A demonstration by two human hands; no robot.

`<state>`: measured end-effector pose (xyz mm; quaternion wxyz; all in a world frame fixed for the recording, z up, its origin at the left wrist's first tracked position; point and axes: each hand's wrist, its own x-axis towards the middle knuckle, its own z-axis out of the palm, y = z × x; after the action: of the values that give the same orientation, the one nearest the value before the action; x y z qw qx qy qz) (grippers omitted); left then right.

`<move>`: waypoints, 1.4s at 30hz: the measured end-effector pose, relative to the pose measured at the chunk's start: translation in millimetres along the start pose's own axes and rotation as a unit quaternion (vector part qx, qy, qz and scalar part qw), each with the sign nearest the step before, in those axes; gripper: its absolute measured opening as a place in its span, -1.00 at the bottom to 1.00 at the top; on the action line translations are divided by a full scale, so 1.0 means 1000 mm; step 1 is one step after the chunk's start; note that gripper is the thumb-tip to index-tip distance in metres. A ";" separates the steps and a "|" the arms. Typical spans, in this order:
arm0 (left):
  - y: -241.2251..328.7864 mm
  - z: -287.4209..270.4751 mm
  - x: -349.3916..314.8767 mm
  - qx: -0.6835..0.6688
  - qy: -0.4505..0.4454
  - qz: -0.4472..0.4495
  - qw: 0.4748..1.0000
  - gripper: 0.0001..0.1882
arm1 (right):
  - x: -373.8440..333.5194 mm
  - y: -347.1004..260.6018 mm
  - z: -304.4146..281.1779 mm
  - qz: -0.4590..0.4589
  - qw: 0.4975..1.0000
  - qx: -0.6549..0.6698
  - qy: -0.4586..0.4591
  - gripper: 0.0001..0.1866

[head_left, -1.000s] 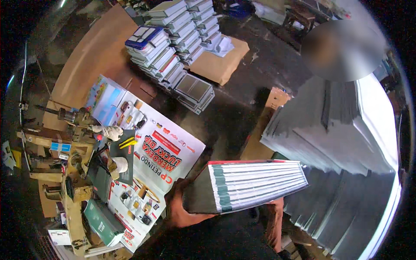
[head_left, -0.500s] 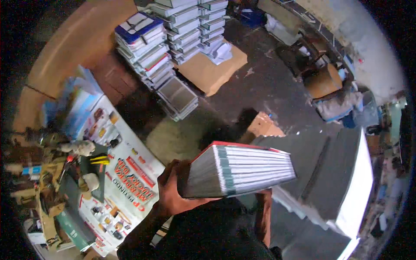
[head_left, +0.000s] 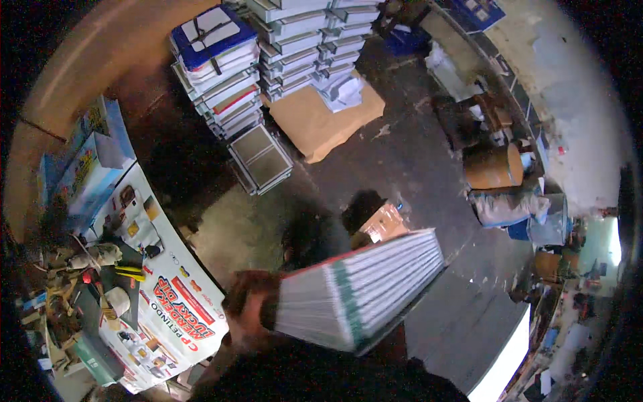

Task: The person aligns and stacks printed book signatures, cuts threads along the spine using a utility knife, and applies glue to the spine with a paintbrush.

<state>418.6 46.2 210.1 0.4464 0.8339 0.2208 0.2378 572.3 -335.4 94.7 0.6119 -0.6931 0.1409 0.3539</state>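
In front of my body I carry a thick stack of thin books point(head_left: 395, 275) with white page edges, a green band near the spine side and a red cover on top. It is tilted, its right end farther away and higher. My left hand point(head_left: 251, 305) is closed round its left end, slightly blurred by motion. At the lower right side, a dim part of my right hand and forearm point(head_left: 393, 346) reaches the stack from below; its fingers are hidden behind the books.
Large grey boards point(head_left: 462, 308) lie to the right. A table with a printed poster sheet point(head_left: 181, 295), a yellow-handled cutter point(head_left: 130, 273) and a brush point(head_left: 107, 305) is at left. Ahead stand tall stacks of ring binders point(head_left: 291, 47) beside a brown-wrapped pack point(head_left: 321, 130); a cardboard drum point(head_left: 492, 166) stands right.
The stack of books has come lower and nearer, turning so its right end points farther away. My view has shifted, and less of my right arm shows.
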 end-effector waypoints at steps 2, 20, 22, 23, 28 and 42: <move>-0.009 -0.008 0.000 0.003 0.056 -0.017 0.998 -0.33 | 0.027 -0.024 0.008 -0.007 1.000 -0.014 -0.016 -0.39; -0.127 0.070 0.145 -0.462 0.431 -0.519 0.575 -0.52 | 0.392 -0.208 0.174 -0.007 0.968 -0.160 -0.194 -0.48; -0.148 0.075 0.182 -0.528 0.433 -0.517 0.515 -0.50 | 0.422 -0.199 0.192 0.018 0.959 -0.186 -0.212 -0.49; -0.157 0.078 0.203 -0.560 0.430 -0.516 0.486 -0.47 | 0.436 -0.191 0.199 0.031 0.954 -0.202 -0.220 -0.50; -0.338 0.149 0.106 -0.072 0.210 -0.395 0.892 -0.20 | 0.495 -0.110 0.269 0.089 0.910 -0.283 -0.290 -0.52; -0.685 0.208 0.112 -0.012 0.186 -0.449 0.874 -0.29 | 0.723 0.063 0.455 -0.049 0.850 -0.269 -0.451 -0.59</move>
<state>523.3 323.5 -450.8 0.4657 0.5796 0.6480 0.1653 901.0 254.1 -432.1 0.4147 -0.6010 -0.2851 0.6209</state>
